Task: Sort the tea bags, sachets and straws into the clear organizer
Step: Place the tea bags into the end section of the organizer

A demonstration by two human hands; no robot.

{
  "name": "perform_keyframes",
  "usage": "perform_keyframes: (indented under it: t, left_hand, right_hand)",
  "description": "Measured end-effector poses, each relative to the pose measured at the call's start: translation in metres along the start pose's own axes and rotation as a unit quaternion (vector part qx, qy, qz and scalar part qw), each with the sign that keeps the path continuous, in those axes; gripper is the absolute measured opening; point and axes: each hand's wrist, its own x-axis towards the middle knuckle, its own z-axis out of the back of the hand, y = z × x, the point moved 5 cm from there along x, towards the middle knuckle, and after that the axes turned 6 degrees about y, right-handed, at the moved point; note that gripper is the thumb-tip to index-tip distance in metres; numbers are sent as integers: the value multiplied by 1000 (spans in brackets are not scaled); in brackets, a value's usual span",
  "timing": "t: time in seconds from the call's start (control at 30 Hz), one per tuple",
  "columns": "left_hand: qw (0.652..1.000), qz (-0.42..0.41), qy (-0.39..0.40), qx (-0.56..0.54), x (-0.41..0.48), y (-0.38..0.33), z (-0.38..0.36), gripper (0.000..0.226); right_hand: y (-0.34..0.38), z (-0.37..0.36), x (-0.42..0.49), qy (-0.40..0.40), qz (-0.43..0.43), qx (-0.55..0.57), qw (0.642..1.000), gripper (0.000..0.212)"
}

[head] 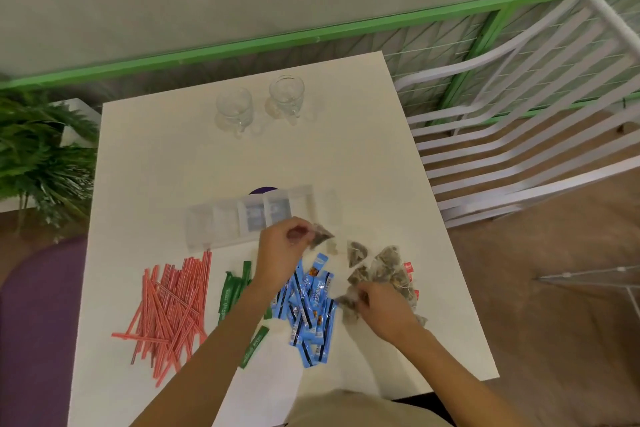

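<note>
You have two clear glass mugs at twelve o'clock on the white tabletop [156, 166], the left mug [234, 111] just beside the right mug [286, 95]. Off the tabletop at nine o'clock is a leafy green plant [41, 156], and at eight o'clock a rounded purple surface [38, 322]. At two o'clock a white slatted chair [519, 135] stands on the wooden floor [554, 340], with a green rail [277, 40] behind it. At three o'clock there is a thin wire frame [595, 279].

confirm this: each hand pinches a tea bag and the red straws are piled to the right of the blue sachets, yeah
Not quite. The head view shows the red straws piled to the left of the blue sachets, beyond the green sachets. The rest holds: the left hand pinches a tea bag and the right hand pinches a second tea bag.
</note>
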Motion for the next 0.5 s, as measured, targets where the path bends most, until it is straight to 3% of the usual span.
perform_keyframes:
  t: [0.3, 0.5]
  left_hand:
    - [997, 63, -43, 18, 60, 20, 29, 16]
    - [996, 59, -42, 42, 77, 26, 25, 14]
  right_hand:
    - [20, 38, -9, 19, 15, 57, 998, 34]
    - [19, 61, 0, -5, 4, 146, 989, 25]
